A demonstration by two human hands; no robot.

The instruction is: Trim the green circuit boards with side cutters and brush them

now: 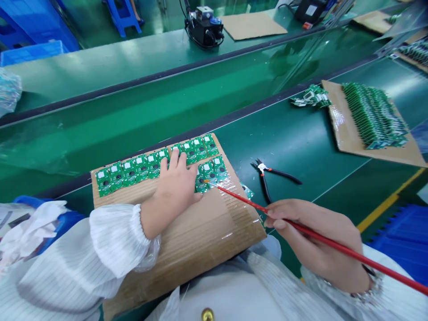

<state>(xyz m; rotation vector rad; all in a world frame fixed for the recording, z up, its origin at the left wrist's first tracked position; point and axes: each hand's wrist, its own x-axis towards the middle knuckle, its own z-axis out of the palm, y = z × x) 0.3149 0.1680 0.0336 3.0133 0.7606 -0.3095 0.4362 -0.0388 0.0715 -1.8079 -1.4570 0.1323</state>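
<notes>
My right hand [310, 240] is closed round the long red handle of a thin paintbrush [240, 197]. The brush's tip meets a small panel of green circuit boards [219, 168] in the front row. Fingers spread, my left hand [177, 183] rests over the boards, its thumb at that panel's left edge and its fingertips on the back row. That back row holds a longer panel of circuit boards [133, 169] and another panel [197, 149] beside it. All lie on a brown cardboard sheet [200, 232]. The left hand hides part of the panels.
Black-handled cutting pliers [264, 171] lie right of the cardboard. Farther right, several boards stand in rows on another cardboard piece [344, 120], with loose board pieces [312, 96] beside it. A blue bin [67, 223] holding white cloth is at left. A black device [203, 29] stands across the bench.
</notes>
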